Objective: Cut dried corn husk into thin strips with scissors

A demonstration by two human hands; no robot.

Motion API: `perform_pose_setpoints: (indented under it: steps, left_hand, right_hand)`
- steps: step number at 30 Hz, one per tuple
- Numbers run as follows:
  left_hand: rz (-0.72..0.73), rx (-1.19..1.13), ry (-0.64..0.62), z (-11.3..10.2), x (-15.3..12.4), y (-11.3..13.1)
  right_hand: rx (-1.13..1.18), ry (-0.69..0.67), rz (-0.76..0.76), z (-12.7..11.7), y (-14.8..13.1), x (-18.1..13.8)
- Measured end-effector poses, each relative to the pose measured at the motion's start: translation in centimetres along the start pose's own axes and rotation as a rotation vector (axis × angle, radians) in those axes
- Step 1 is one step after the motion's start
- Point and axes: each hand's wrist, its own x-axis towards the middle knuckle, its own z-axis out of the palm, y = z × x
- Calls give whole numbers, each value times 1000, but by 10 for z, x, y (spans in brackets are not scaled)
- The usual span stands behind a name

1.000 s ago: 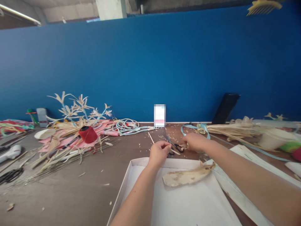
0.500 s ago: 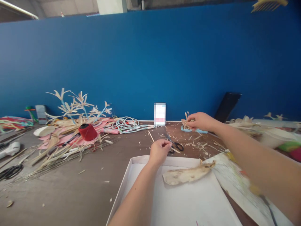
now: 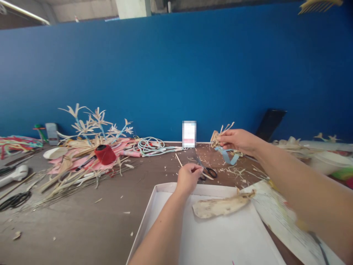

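Note:
My right hand point(image 3: 237, 141) is raised above the brown table, closed on a small bundle of dried husk strips point(image 3: 220, 133) with a light blue ribbon point(image 3: 227, 156) hanging from it. My left hand point(image 3: 188, 177) rests at the far rim of a white tray point(image 3: 154, 217), its fingers pinched on something thin that I cannot make out. Black-handled scissors point(image 3: 206, 171) lie just beyond the left hand. A dried husk piece point(image 3: 220, 206) lies in the tray.
A pile of husk flowers, pink paper and a red thread spool point(image 3: 104, 154) lies at the left. Coiled blue cord point(image 3: 149, 146) sits by the blue wall. Black scissors point(image 3: 13, 200) and a white tool point(image 3: 12, 175) are at the far left. Bowls and husks crowd the right.
My right hand lifted the husk bundle from the table by the scissors, moved it back and up, and the blue ribbon now dangles below it. The left hand stayed put.

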Motion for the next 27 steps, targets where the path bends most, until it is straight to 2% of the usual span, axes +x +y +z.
perform_pose_setpoints:
  steps: [4,7,14,17,21,27]
  left_hand:
    - [165,42,46,0,-4,9]
    - [277,64,26,2,-7,14]
    - [325,158,-30,8,-9,9]
    - [368,227,-92,10,-10,6]
    - [396,295,-102,10,-12,6]
    - [431,402,-126,12,-19,12]
  right_hand:
    - [49,-173,50,15,-5,-9]
    - [93,-246,95,29,-3,-13]
    - [190,-295,65,52,9,-10]
    - [216,-304,42,61,9,-11]
    - [252,-283,43,71,4,-15]
    - [130,-320,-17,99,-7,-23]
